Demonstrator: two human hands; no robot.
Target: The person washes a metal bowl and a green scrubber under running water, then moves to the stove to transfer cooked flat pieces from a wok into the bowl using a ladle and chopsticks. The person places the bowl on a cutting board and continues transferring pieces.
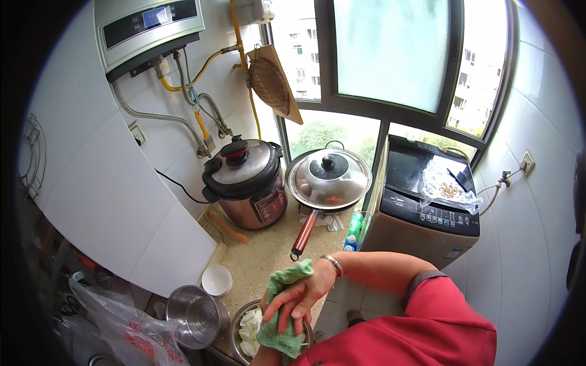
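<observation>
A green cloth [279,336] lies between my two hands, above a metal bowl [234,336] of cut white pieces [249,329]. My right hand [304,295], with a bracelet at the wrist, presses and grips the cloth from above, its fingers partly spread over it. Beneath the cloth is my left hand [264,303], mostly hidden; its forearm comes up from the bottom edge. Whether its fingers close on the cloth cannot be told. Part of the bowl is hidden by the hands and cloth.
On the counter [256,265] stand a white bowl [217,280], a metal pot [194,315], an electric pressure cooker [249,187] and a lidded wok [327,180], its handle pointing towards me. A plastic bag [132,334] lies at left; a washing machine [421,206] stands at right.
</observation>
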